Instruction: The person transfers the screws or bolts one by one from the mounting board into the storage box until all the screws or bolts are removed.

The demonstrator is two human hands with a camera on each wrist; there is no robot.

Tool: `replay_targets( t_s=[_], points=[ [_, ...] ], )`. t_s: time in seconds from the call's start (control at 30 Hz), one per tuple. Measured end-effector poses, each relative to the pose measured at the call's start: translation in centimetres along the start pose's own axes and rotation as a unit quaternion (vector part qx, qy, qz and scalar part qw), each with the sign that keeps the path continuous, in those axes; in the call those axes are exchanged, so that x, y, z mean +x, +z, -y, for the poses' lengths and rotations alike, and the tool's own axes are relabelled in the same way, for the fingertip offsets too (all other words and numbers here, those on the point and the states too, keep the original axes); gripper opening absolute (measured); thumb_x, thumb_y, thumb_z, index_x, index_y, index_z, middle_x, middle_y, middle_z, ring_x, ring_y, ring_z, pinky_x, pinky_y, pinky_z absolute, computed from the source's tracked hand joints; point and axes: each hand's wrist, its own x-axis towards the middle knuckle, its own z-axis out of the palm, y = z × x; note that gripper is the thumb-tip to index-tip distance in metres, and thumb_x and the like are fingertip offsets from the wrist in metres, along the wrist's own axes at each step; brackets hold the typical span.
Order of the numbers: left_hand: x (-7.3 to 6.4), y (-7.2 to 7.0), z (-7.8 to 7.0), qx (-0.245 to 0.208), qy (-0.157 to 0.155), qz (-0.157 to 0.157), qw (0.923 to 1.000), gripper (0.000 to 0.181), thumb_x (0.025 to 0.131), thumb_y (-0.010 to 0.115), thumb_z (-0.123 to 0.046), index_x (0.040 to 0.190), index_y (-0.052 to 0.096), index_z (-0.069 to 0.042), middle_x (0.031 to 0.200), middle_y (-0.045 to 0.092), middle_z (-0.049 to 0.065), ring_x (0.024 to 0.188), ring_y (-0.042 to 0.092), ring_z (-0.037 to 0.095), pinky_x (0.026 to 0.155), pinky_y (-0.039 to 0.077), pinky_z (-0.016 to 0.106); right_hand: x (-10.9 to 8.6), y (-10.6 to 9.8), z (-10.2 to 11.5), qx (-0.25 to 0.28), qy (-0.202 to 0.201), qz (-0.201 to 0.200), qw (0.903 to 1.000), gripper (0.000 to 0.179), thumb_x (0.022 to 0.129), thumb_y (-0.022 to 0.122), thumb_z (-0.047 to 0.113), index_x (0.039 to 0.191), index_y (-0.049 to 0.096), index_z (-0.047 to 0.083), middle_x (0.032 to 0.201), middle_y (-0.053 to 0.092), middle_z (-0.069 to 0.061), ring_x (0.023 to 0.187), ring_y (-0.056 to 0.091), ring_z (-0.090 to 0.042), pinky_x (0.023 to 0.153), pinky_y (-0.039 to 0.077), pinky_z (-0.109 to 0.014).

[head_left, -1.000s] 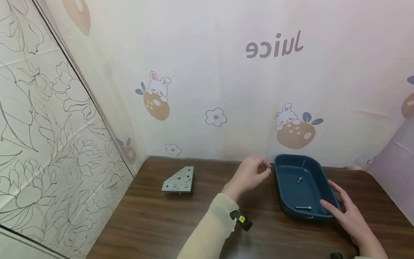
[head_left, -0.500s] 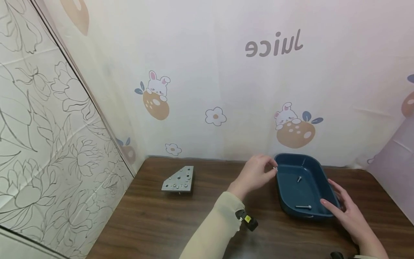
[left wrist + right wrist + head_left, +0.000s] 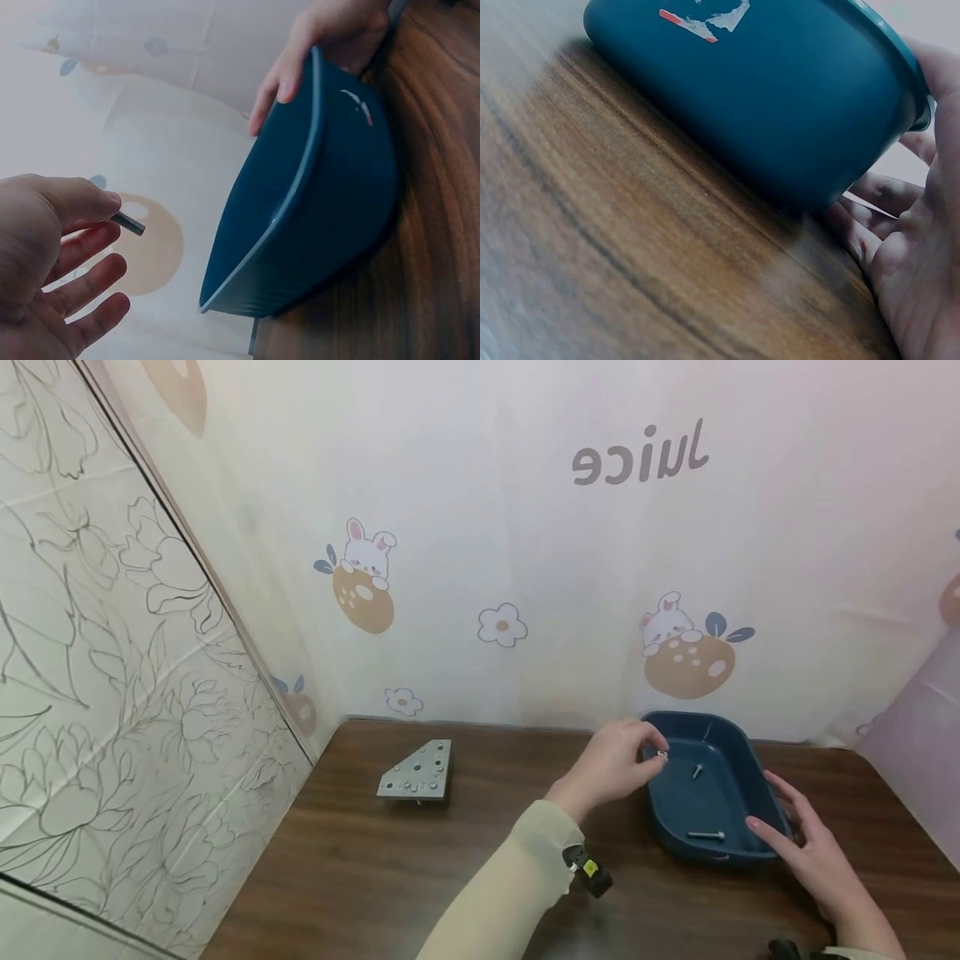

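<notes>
Head view: left hand (image 3: 611, 764) pinches a small threaded screw (image 3: 662, 754) between its fingertips, over the left rim of a deep blue dish (image 3: 701, 802). Right hand (image 3: 813, 847) grasps the dish at its right side, thumb over the rim and fingers along the outer wall. Dish stands on the wood-grain bench (image 3: 322, 877), near the back edge. Inside it lie a short bolt (image 3: 697, 771), slanted, toward the middle, and a long bolt (image 3: 707, 835) near the front wall, its head to the right. Well apart, left on the bench: a grey metal plate (image 3: 415, 770) with one corner cut off, carrying holes and small fasteners. Behind the bench hangs a printed cloth (image 3: 450, 485) with rabbits, fruit and flowers. A pale sleeve (image 3: 502, 893) covers the left forearm; a black wrist camera (image 3: 588, 870) is strapped at its cuff.

Left wrist view: screw gripped at the thumb tip, threaded end projecting toward the dish; screw and dish apart. Other visible fingers loosely bent. Right thumb laps over the far rim.

Right wrist view: right fingers bear against the dish's outer wall, low down near the bench. A torn white-and-red label (image 3: 705, 26) sticks to that wall.
</notes>
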Motion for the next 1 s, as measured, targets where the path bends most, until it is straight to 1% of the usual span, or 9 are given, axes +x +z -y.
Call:
replay_targets(
  t_s=[0.1, 0.2, 0.33, 0.4, 0.47, 0.6, 0.7, 0.87, 1.0],
  points=[
    [0.1, 0.4, -0.2, 0.016, 0.004, 0.009, 0.9998, 0.014, 0.107, 0.074, -0.028, 0.119, 0.077, -0.023, 0.117, 0.071, -0.012, 0.104, 0.054, -0.001, 0.085, 0.042, 0.006, 0.1, 0.0, 0.1, 0.007, 0.005, 0.001, 1.0000, 0.089, 0.114, 0.059, 0.036, 0.176, -0.005, 0.036, 0.165, 0.023, -0.045, 0.139, 0.027, -0.057, 0.103, 0.033, -0.078],
    [0.1, 0.8, -0.3, 0.026, 0.004, 0.017, 0.9995, 0.014, 0.107, 0.074, -0.028, 0.120, 0.077, -0.024, 0.120, 0.072, -0.011, 0.108, 0.054, -0.001, 0.090, 0.043, 0.007, 0.1, -0.1, -0.1, 0.000, 0.003, -0.001, 1.0000, 0.089, 0.113, 0.060, 0.036, 0.176, -0.003, 0.037, 0.164, 0.025, -0.044, 0.139, 0.033, -0.046, 0.103, 0.042, -0.061],
    [0.3, 1.2, -0.6, 0.039, 0.005, 0.020, 0.9990, 0.014, 0.107, 0.074, -0.029, 0.120, 0.077, -0.026, 0.119, 0.070, -0.014, 0.109, 0.054, -0.001, 0.093, 0.043, 0.007, 0.1, -0.3, -0.1, -0.021, 0.004, -0.003, 0.9998, 0.089, 0.113, 0.061, 0.037, 0.176, -0.001, 0.037, 0.162, 0.031, -0.043, 0.133, 0.038, -0.039, 0.083, 0.040, -0.031],
    [0.4, 1.3, -0.7, 0.045, 0.006, 0.021, 0.9987, 0.014, 0.107, 0.073, -0.030, 0.120, 0.077, -0.026, 0.118, 0.070, -0.015, 0.108, 0.054, -0.001, 0.092, 0.042, 0.007, 0.1, -0.3, 0.0, -0.015, 0.006, -0.002, 0.9999, 0.090, 0.113, 0.061, 0.037, 0.176, -0.003, 0.037, 0.162, 0.029, -0.044, 0.136, 0.036, -0.048, 0.086, 0.044, -0.036],
    [0.5, 1.3, -0.9, 0.048, 0.004, 0.023, 0.9986, 0.014, 0.107, 0.073, -0.031, 0.120, 0.077, -0.027, 0.119, 0.069, -0.016, 0.108, 0.053, -0.001, 0.091, 0.042, 0.007, 0.2, -0.2, 0.1, -0.005, 0.009, -0.001, 0.9999, 0.090, 0.113, 0.060, 0.038, 0.176, -0.004, 0.037, 0.163, 0.026, -0.045, 0.138, 0.031, -0.058, 0.094, 0.046, -0.053],
    [0.6, 1.6, -1.1, 0.046, -0.010, 0.031, 0.9984, 0.015, 0.107, 0.073, -0.032, 0.121, 0.077, -0.028, 0.120, 0.069, -0.015, 0.107, 0.053, 0.000, 0.089, 0.043, 0.007, 0.2, 0.0, 0.2, 0.015, 0.008, -0.002, 0.9999, 0.090, 0.113, 0.060, 0.037, 0.176, -0.005, 0.037, 0.165, 0.022, -0.046, 0.139, 0.026, -0.062, 0.102, 0.032, -0.081],
    [0.6, 1.9, -1.1, 0.050, -0.018, 0.036, 0.9980, 0.015, 0.107, 0.074, -0.033, 0.121, 0.077, -0.029, 0.120, 0.069, -0.016, 0.107, 0.053, 0.000, 0.089, 0.044, 0.008, 0.1, 0.0, 0.2, 0.012, 0.008, -0.001, 0.9999, 0.089, 0.113, 0.060, 0.036, 0.176, -0.005, 0.038, 0.165, 0.023, -0.046, 0.139, 0.027, -0.061, 0.102, 0.034, -0.077],
    [0.6, 2.2, -1.2, 0.055, -0.023, 0.041, 0.9973, 0.016, 0.106, 0.074, -0.035, 0.122, 0.076, -0.030, 0.120, 0.068, -0.017, 0.110, 0.055, -0.001, 0.094, 0.046, 0.010, 0.2, 0.0, 0.0, -0.006, 0.006, -0.003, 1.0000, 0.089, 0.113, 0.061, 0.037, 0.176, -0.002, 0.040, 0.164, 0.027, -0.044, 0.138, 0.030, -0.056, 0.091, 0.044, -0.046],
    [0.6, 2.5, -1.2, 0.053, -0.025, 0.046, 0.9972, 0.017, 0.106, 0.074, -0.035, 0.122, 0.076, -0.031, 0.121, 0.069, -0.017, 0.112, 0.055, -0.001, 0.097, 0.047, 0.011, 0.1, 0.0, 0.1, -0.009, 0.002, -0.004, 0.9999, 0.090, 0.112, 0.062, 0.036, 0.176, -0.001, 0.039, 0.163, 0.028, -0.044, 0.137, 0.032, -0.057, 0.089, 0.045, -0.049]
  ],
)
